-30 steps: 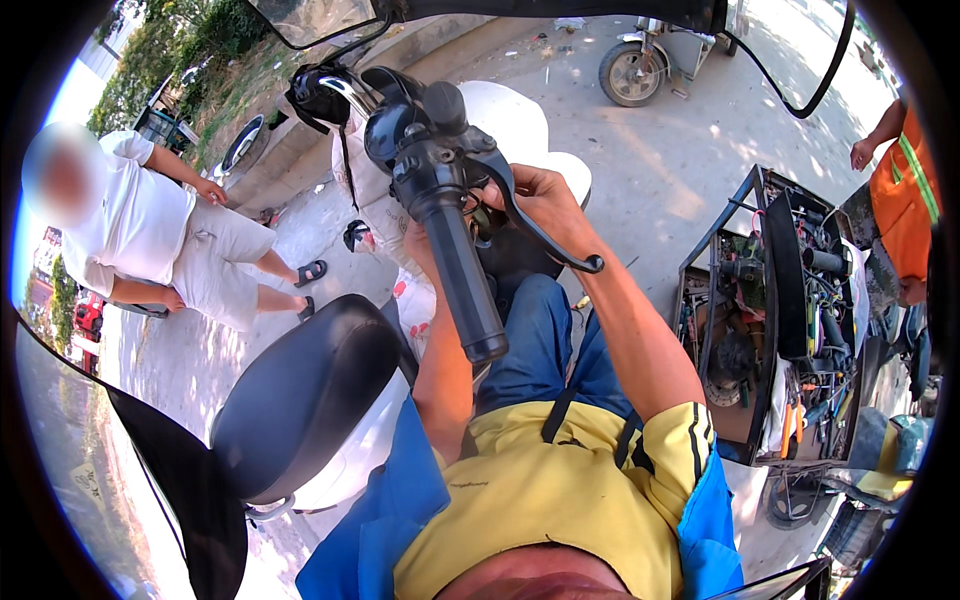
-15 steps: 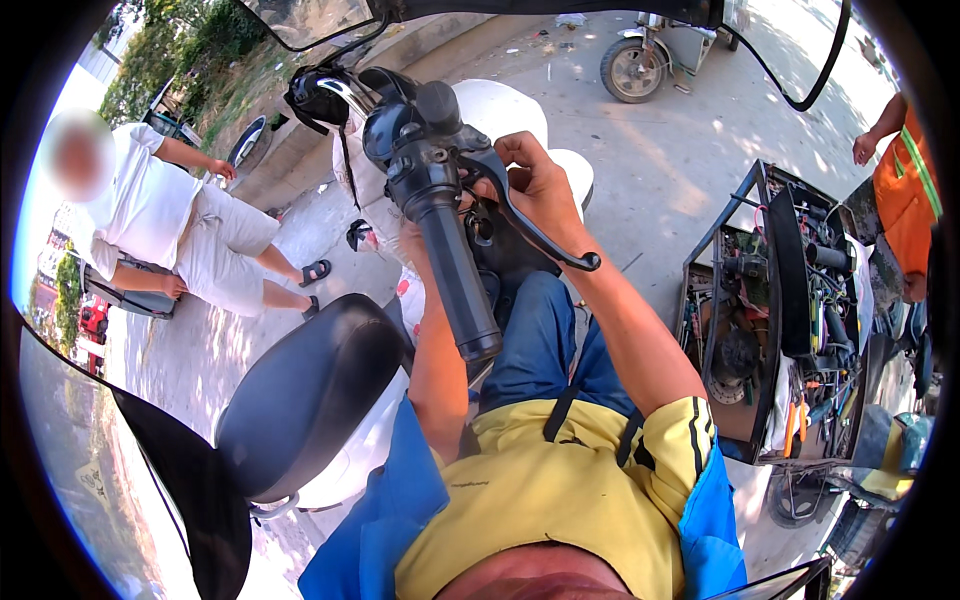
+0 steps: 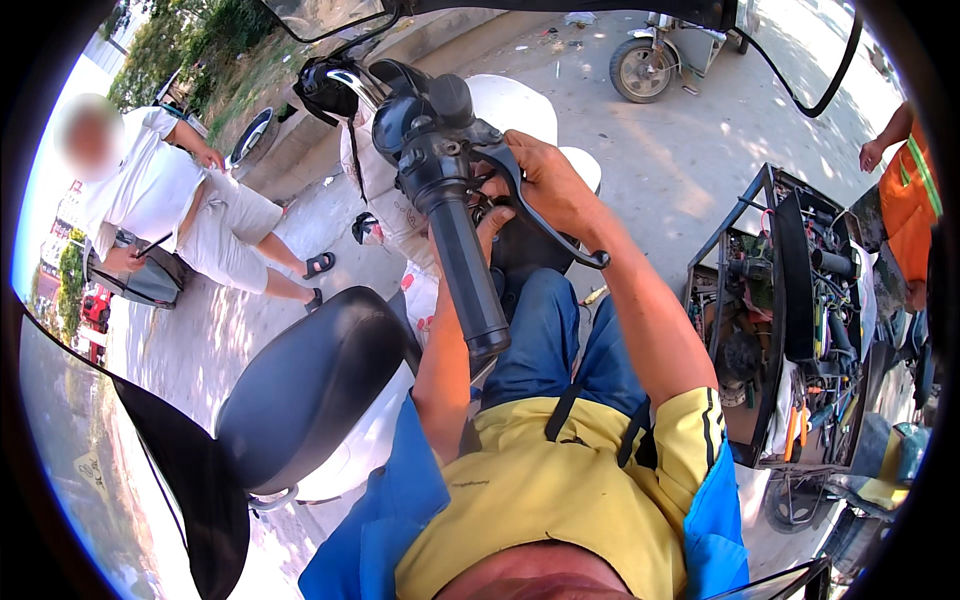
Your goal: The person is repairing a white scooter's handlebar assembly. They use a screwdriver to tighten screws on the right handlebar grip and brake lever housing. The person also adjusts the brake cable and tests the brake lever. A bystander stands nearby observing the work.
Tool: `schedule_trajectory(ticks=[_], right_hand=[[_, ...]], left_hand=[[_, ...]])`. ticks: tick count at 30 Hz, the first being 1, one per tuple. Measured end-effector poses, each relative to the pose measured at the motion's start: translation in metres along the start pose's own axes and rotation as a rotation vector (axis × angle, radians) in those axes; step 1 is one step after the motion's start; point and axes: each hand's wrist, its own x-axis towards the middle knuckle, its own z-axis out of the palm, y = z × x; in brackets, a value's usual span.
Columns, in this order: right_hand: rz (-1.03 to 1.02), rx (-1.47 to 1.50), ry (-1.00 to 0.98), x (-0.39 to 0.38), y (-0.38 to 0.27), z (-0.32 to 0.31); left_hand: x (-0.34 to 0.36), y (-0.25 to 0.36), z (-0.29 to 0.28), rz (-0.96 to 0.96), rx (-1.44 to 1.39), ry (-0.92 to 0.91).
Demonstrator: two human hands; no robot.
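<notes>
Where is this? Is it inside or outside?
Outside, probably by a roadside. You can see green bushes, another vehicle's wheel on sunlit pavement, and a big open tool box, so perhaps it's an open-air work spot.

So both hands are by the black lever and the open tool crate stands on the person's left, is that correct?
Not quite: the head view shows the open tool crate on the person's right. The left hand and right hand are by the black lever.

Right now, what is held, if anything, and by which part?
Cannot be told: the right grip is at the black lever, partly behind it; the handlebar partly hides the left grip.
</notes>
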Motion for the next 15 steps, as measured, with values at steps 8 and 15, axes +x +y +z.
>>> schedule_trajectory(ticks=[8, 15], right_hand=[[-0.033, -0.154, -0.049, 0.001, -0.007, -0.002], [-0.012, -0.11, -0.013, -0.003, -0.005, 0.002]], left_hand=[[-0.012, 0.014, -0.016, -0.138, 0.342, -0.019], [-0.028, 0.004, -0.036, -0.234, 0.535, -0.081]])
